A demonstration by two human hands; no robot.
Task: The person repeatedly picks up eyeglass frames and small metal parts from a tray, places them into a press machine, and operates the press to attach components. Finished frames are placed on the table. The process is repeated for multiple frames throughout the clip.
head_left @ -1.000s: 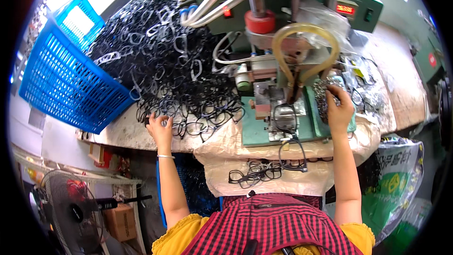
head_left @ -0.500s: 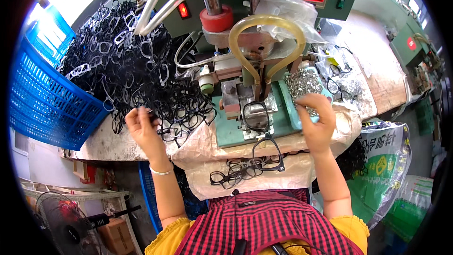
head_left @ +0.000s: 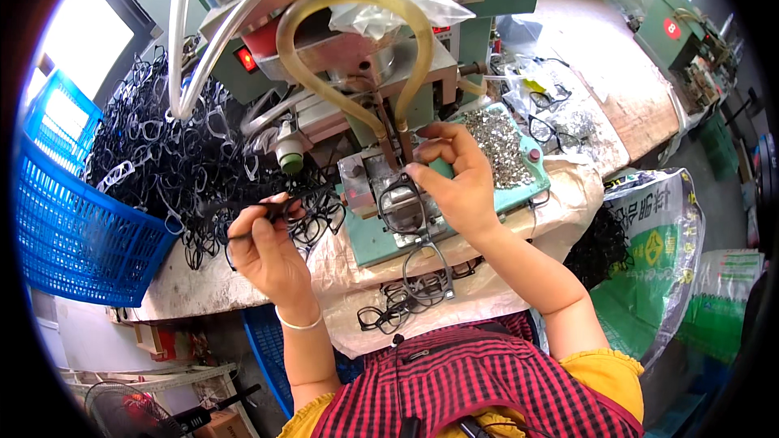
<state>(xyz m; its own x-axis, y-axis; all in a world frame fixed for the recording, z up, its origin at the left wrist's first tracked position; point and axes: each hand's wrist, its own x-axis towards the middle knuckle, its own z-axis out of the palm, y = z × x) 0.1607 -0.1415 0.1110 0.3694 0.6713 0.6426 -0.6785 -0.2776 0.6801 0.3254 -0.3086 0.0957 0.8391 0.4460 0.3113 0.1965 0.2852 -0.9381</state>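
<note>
My left hand (head_left: pixel 269 264) is closed on a dark eyeglass frame (head_left: pixel 217 209), lifted at the near edge of a heaped pile of black frames (head_left: pixel 162 142). My right hand (head_left: pixel 461 182) is at the green bench machine, thumb and fingers pinched beside its upright metal electrodes (head_left: pixel 392 142). What sits between those fingertips is too small to make out. Just below them, another black eyeglass frame (head_left: pixel 422 229) rests in the machine's fixture, one rim hanging toward me over the front edge. To the right of this hand lies a light green tray (head_left: pixel 529 188) of small metal parts (head_left: pixel 491 142).
A thick yellowish hose (head_left: pixel 288 12) loops above the fixture. Several frames (head_left: pixel 381 318) lie on brown paper (head_left: pixel 333 276) near my lap. A blue basket (head_left: pixel 81 227) stands at the left; a green-and-white sack (head_left: pixel 649 251) is at the right. Bagged parts and frames (head_left: pixel 560 118) lie beyond the tray.
My left hand has lifted an eyeglass frame from the pile's edge. My right hand has moved left from the parts tray to the electrodes. The whole view has shifted and tilted.
</note>
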